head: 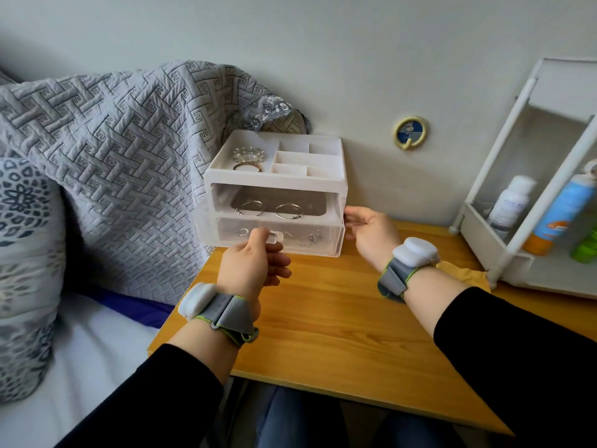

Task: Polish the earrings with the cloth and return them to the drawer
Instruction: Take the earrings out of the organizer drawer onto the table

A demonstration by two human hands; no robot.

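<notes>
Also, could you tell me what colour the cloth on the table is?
Yellow; the cloth shows best in the head view, the only one.

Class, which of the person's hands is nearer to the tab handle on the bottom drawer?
Left. The left hand pinches the tab handle at the front of the bottom drawer; the right hand touches the right side of the jewellery box, apart from the handle.

Wooden table with a white jewellery organiser, a yellow cloth and a white rack
</notes>
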